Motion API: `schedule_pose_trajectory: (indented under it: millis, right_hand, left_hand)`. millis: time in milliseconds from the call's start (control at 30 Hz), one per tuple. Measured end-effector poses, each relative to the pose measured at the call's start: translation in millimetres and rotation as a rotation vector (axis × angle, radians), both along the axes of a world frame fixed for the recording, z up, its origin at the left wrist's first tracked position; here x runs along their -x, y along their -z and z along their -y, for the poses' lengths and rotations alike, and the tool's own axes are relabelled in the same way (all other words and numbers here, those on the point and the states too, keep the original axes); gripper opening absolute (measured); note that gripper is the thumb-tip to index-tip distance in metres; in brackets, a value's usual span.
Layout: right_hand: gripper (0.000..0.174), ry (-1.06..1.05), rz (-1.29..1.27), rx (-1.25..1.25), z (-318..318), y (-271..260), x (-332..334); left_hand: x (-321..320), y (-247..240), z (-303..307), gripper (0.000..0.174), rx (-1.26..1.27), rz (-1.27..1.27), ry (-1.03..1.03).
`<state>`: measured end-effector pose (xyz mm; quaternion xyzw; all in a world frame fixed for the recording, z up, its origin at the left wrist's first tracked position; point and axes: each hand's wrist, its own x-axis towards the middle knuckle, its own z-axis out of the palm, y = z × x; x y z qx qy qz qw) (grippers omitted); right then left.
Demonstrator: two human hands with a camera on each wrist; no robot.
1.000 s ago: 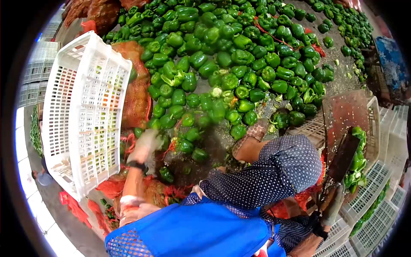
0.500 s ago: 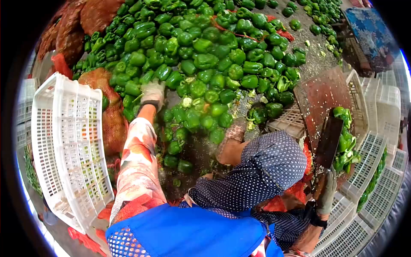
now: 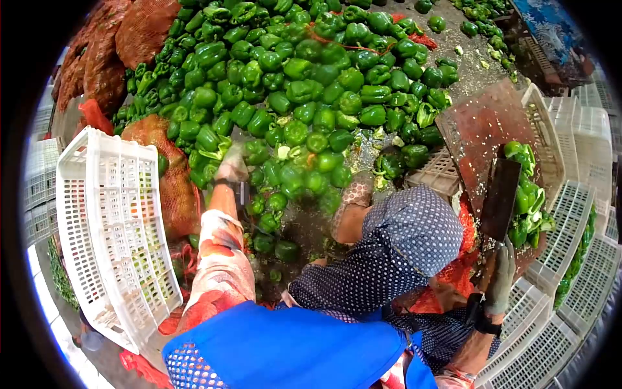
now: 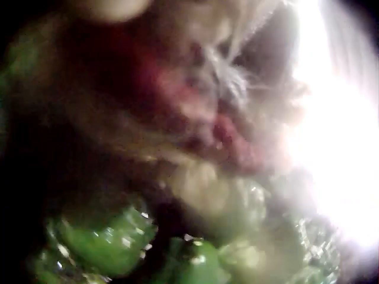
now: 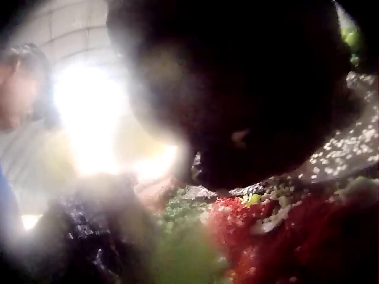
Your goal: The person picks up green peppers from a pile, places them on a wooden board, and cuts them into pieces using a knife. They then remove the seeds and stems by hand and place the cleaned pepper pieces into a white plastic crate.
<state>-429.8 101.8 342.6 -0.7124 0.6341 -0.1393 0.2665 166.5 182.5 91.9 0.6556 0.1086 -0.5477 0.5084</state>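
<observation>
My gloved left hand (image 3: pixel 232 167) reaches into the near left part of a big heap of green bell peppers (image 3: pixel 301 91). Its fingers are at a split green bell pepper (image 3: pixel 214 149) with pale torn flesh and appear to grip it; part of the fingers is hidden. In the blurred left wrist view, glossy bell peppers (image 4: pixel 109 239) lie just below the hand. My gloved right hand (image 3: pixel 499 279) holds the handle of a cleaver (image 3: pixel 500 198). Its dark broad blade lies over a reddish-brown board (image 3: pixel 483 129), beside cut green peppers (image 3: pixel 528 201).
A white plastic crate (image 3: pixel 107 233) stands tilted at the left, near a mesh sack (image 3: pixel 172 185). More full sacks (image 3: pixel 146 32) are at the back left. Stacked crates (image 3: pixel 564 227) fill the right side. Red netting (image 5: pixel 237 236) lies below the right hand.
My left hand swung forward from near my lap into the heap, then drew slightly back toward me, the split pepper shifting with it. The right hand kept its hold on the cleaver.
</observation>
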Motion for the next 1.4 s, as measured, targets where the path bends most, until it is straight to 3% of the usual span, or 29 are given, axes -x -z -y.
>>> schedule_pose_trajectory:
  millis: [67,133,167,233,333,367,433,533,667,700,733,767,800,833,933,1033,1133,1167,1200,1267,1333,1400]
  right_hand:
    - [0.034,-0.205,-0.354,0.046,7,-10,1]
    - [0.034,0.104,0.086,-0.069,2,-1,2]
    - [0.034,0.227,0.265,-0.117,-3,6,10]
    - [0.035,0.267,0.387,-0.175,-4,7,12]
    - [0.036,0.303,0.488,-0.214,-6,6,10]
    - [0.037,0.348,0.543,-0.243,-5,3,4]
    - [0.039,0.509,0.763,-0.368,-2,-8,-11]
    - [0.043,0.43,0.632,-0.313,-3,-14,-18]
    - [0.042,0.361,0.518,-0.282,-4,-4,-10]
    - [0.042,0.372,0.421,-0.284,-2,-5,-12]
    - [0.042,0.393,0.314,-0.28,-1,-8,-5]
    - [0.043,-0.017,0.019,0.054,-2,11,14]
    - [0.043,-0.03,0.042,0.042,-2,8,15]
    - [0.043,-0.042,0.065,0.029,-1,4,17]
    - [0.039,0.235,0.439,-0.226,-6,1,5]
    - [0.039,-0.022,0.218,-0.115,-16,29,28]
    - [0.04,0.018,0.14,0.037,-15,8,5]
    - [0.041,0.197,0.294,-0.132,-16,-13,-8]
    - [0.041,0.371,0.445,-0.305,-18,-26,-15]
    - [0.04,0.195,0.522,-0.084,-40,10,8]
    - [0.044,0.533,0.846,-0.35,-52,-26,-10]
    - [0.042,0.492,0.812,-0.305,-70,-26,1]
  left_hand:
    - [16,-1,-10,0.032,0.099,0.057,-0.098]
    - [24,11,-6,0.038,0.205,0.076,0.129]
    - [29,22,-6,0.041,0.219,0.106,0.066]
    - [-17,112,-4,0.04,0.435,0.596,0.424]
    - [-39,125,40,0.033,0.372,1.057,0.782]
    - [-35,122,57,0.032,0.324,0.654,0.544]
    - [-31,115,73,0.046,-0.026,0.9,0.636]
    - [-30,119,100,0.048,-0.091,0.696,0.57]
    - [21,36,117,0.053,-0.213,0.811,0.663]
    - [19,34,119,0.058,-0.294,1.022,0.914]
    - [2,61,114,0.047,-0.153,0.956,0.878]
    - [-16,90,110,0.035,-0.013,0.875,0.841]
    - [-33,118,106,0.024,0.119,0.783,0.805]
    - [-40,117,105,0.025,0.121,0.783,0.809]
    - [-23,81,104,0.029,0.116,0.726,0.755]
    - [1,37,84,0.035,0.26,0.618,0.664]
    - [47,-20,74,0.041,0.53,0.536,0.647]
    - [67,-42,76,0.043,0.635,0.491,0.659]
    - [88,-65,83,0.046,0.741,0.401,0.652]
    - [137,-127,108,0.053,0.899,0.012,0.557]
    - [192,-195,131,0.062,0.898,-0.113,0.614]
    - [220,-193,160,0.067,0.985,-0.09,0.819]
